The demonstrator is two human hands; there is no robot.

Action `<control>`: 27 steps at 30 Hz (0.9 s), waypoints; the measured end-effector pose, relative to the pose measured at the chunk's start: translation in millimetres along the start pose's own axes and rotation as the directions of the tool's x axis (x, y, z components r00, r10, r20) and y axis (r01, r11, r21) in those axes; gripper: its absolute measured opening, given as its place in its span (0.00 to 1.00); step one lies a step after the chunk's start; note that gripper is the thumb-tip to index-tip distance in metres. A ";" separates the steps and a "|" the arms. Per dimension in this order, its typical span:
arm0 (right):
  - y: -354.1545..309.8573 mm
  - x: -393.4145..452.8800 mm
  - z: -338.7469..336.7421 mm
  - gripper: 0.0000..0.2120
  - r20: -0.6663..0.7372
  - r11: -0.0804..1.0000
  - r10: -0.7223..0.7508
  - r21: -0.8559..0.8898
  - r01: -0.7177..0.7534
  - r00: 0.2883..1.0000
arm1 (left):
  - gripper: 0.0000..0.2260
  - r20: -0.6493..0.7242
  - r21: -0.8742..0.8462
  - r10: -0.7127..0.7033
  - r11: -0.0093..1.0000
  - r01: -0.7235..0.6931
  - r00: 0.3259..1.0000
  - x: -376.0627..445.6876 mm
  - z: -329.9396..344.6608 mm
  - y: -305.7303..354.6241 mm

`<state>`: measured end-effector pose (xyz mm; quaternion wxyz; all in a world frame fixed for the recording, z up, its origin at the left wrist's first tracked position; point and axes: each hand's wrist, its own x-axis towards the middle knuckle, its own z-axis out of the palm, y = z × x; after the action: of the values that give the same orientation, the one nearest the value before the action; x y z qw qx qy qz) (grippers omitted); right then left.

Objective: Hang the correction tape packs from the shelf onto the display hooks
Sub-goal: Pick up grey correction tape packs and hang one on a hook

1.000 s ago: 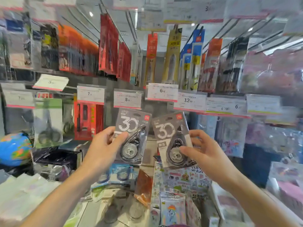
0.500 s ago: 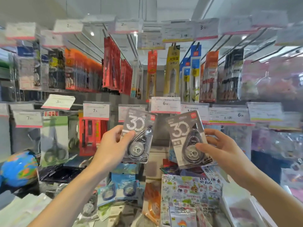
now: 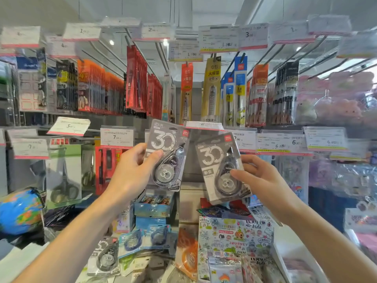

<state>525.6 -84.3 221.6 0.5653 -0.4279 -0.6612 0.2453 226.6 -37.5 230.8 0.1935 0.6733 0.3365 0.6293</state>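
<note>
My left hand (image 3: 132, 170) grips a grey correction tape pack (image 3: 166, 156) marked "30", held upright in front of the middle hook row. My right hand (image 3: 259, 178) grips a second identical grey pack (image 3: 221, 170), tilted slightly left, just right of the first. Both packs' tops reach the row of price tags (image 3: 204, 125) at the hook ends. More correction tape packs lie on the shelf below: a grey one (image 3: 105, 256), blue ones (image 3: 142, 240) and an orange one (image 3: 187, 254).
Long display hooks (image 3: 142, 58) carry red, orange and yellow stationery packs above. Scissors packs (image 3: 64, 176) hang at left near a globe ball (image 3: 19, 213). Sticker sheets (image 3: 234, 235) and blue boxes (image 3: 155, 203) crowd the shelf. Soft toys in bags fill the right side.
Both hands have raised their packs upward toward the price-tag row, and the view has tilted up. The right pack has moved further right and apart from the left one.
</note>
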 end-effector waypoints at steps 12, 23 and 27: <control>1.5 12.5 39.6 0.12 -0.010 1.000 -0.014 -0.002 0.014 1.000 | 0.05 0.007 0.001 -0.021 1.000 0.021 1.000 -4.7 0.7 2.3; 2.8 17.5 50.8 0.09 -0.079 0.999 -0.021 -0.029 0.019 0.997 | 0.05 0.018 -0.013 -0.029 0.999 0.029 0.999 -5.2 1.2 5.1; 1.9 16.9 55.0 0.09 -0.100 0.997 -0.028 -0.071 0.021 0.995 | 0.05 0.024 -0.019 -0.038 0.999 0.038 0.999 -6.8 2.2 4.8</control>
<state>473.5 -60.4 216.0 0.5855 -0.4513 -0.6452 0.1931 229.8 -45.2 228.9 0.2158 0.6724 0.3408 0.6206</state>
